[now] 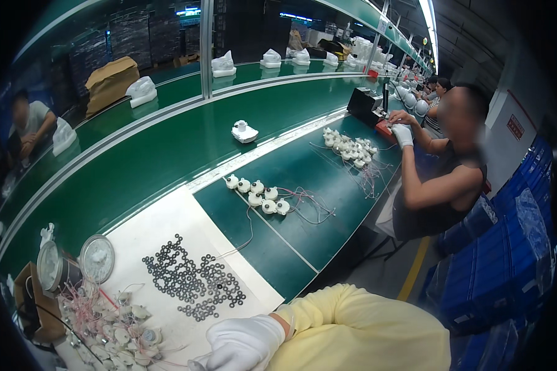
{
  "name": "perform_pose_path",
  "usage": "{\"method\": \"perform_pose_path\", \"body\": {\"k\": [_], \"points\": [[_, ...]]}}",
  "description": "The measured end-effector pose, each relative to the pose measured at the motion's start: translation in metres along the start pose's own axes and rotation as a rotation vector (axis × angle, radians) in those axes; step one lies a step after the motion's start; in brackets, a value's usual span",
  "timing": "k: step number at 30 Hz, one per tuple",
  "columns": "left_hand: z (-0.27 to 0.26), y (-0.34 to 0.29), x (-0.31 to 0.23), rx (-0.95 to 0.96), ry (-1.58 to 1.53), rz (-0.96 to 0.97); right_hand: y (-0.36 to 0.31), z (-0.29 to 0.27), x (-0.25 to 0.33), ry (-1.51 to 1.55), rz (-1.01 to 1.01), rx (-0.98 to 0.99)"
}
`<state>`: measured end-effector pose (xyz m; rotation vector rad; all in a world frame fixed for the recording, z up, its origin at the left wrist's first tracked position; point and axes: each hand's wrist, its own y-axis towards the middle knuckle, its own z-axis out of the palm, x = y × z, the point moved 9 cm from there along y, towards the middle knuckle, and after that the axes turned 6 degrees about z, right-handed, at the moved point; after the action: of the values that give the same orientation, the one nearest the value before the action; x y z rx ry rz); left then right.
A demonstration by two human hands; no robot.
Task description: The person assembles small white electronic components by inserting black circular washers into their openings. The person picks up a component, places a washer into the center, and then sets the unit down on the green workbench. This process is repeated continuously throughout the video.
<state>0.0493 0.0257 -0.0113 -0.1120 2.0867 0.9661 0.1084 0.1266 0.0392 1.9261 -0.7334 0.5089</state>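
My right hand (244, 344), in a white glove, is at the lower edge, with a yellow sleeve (359, 331) behind it. Its fingers look curled together, and whatever they hold is hidden. My left hand is out of view. Just left of the glove lies a heap of small white round motors (122, 337) with pink and white wires. Many small black rings (192, 278) are spread over a white sheet (189, 216) beyond the hand. Several white motors with black tips (269, 206) stand grouped on the green table, wires trailing right.
An open tin (57, 267) and its round lid (97, 258) stand at left by a cardboard box (37, 303). A white device (244, 132) sits on the green conveyor (167, 151). A co-worker (442, 167) sits at right near another motor pile (351, 148). Blue crates (495, 253) are stacked at right.
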Motion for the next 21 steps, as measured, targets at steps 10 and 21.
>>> {"method": "perform_pose_path", "body": {"k": [10, 21], "points": [[-0.035, 0.099, 0.03, 0.261, 1.169, 0.023, -0.086, -0.032, -0.031, 1.58, 0.595, -0.794], [-0.05, 0.095, 0.093, 0.16, 1.14, -0.03, -0.169, -0.117, 0.001, -0.363, 1.077, -0.543]]}}
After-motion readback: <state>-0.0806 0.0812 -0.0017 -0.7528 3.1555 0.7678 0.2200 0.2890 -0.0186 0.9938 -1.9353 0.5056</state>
